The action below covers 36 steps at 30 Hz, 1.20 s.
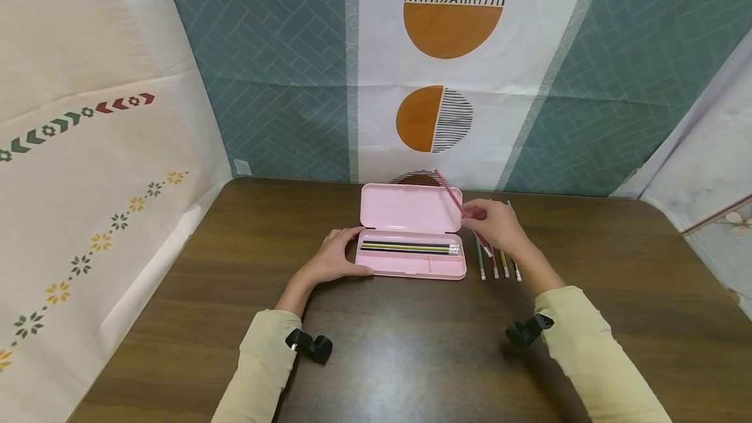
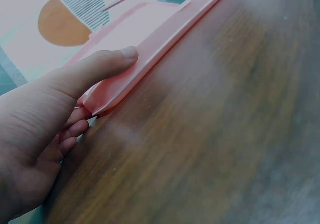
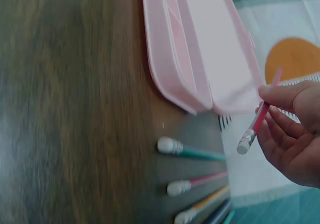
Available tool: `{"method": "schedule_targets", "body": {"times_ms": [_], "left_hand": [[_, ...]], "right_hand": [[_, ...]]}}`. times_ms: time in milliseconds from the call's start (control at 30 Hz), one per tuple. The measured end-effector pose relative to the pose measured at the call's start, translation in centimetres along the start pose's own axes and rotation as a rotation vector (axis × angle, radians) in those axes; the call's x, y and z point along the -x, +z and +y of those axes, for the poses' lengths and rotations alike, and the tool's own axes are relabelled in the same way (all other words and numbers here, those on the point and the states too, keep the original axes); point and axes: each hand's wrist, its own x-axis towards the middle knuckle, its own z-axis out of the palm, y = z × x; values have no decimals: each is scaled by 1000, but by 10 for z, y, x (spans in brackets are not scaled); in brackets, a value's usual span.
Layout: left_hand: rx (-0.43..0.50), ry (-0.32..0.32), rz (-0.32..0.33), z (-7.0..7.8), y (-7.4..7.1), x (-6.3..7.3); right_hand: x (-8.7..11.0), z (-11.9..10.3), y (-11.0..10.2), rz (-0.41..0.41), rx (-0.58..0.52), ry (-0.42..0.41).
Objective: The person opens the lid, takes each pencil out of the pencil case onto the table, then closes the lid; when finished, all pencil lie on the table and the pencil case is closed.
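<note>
Head view: the right hand point(image 1: 493, 220) pinches a slim, pinkish-red pencil point(image 1: 449, 193), raised near the right end of an open, rectangular pink box point(image 1: 446, 267). The left hand point(image 1: 335, 256) grips the box's left end — bracing it there and pinching lightly seems best. The pencil's long axis slants — white eraser point(image 3: 244, 147) near right, other end far left.

A broad lane of brown tabletop point(image 1: 393, 351) leads between two sleeves point(image 1: 264, 351) to the front of a pink pencil case point(image 1: 411, 275), whose front compartments lie open from above. At its left end, the left hand point(image 1: 331, 258) blocks the way. The folded-back lid point(image 1: 405, 207) stands behind; over its right side slants a red pencil point(image 1: 452, 196) in the right hand point(image 1: 492, 220). Loose pencils point(image 1: 495, 269) crowd the right flank, beneath that hand.
</note>
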Motion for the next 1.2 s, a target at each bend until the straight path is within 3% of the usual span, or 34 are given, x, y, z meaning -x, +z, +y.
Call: {"method": "schedule_targets", "body": {"times_ms": [500, 800, 1033, 1200], "left_hand": [[-4, -5, -4, 2, 0, -1], [-6, -6, -1, 2, 0, 0], [-9, -4, 1, 2, 1, 0], [-6, -11, 0, 2, 1, 0]], "right_hand": [[28, 52, -37, 129, 65, 154], [45, 81, -39, 119, 115, 264], [52, 94, -37, 107, 133, 296], [51, 98, -34, 131, 153, 253]]}}
